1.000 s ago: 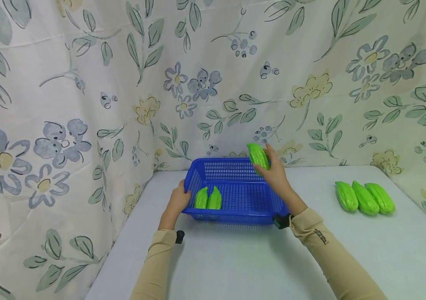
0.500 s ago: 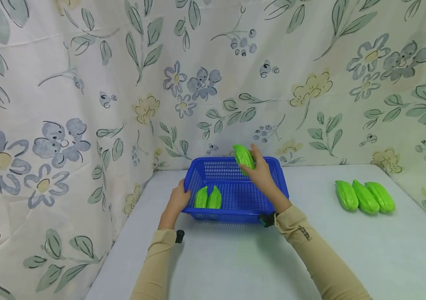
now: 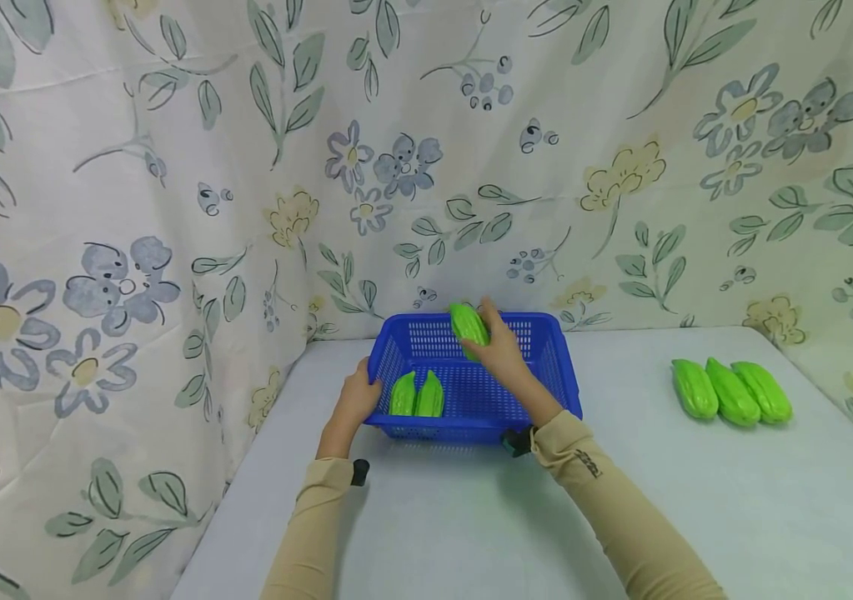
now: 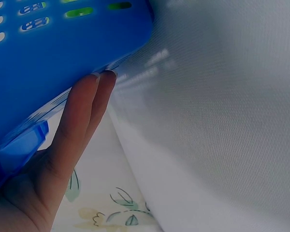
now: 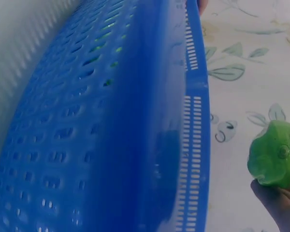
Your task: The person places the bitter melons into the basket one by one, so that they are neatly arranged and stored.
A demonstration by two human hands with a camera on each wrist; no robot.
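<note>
A blue perforated plastic basket (image 3: 464,427) stands on the table, two bright green ridged bitter melons (image 3: 417,397) lying side by side at its left end. My left hand (image 3: 357,395) grips the left end of the basket; in the left wrist view its fingers (image 4: 77,113) reach along the underside. Above the basket's interior, my right hand (image 3: 504,348) holds another bitter melon (image 3: 467,330) between thumb and fingers, tilted with its tip up and to the left. The right wrist view shows the held bitter melon (image 5: 274,154) end-on beyond the basket's wall (image 5: 135,145).
On the right part of the white table (image 3: 644,483) lie three more bitter melons (image 3: 730,393) close together. A floral cloth (image 3: 426,150) hangs behind the table and along its left side.
My right hand has carried the bitter melon leftward over the basket and, lately, slightly lower. My left hand has kept its grip on the basket's left end.
</note>
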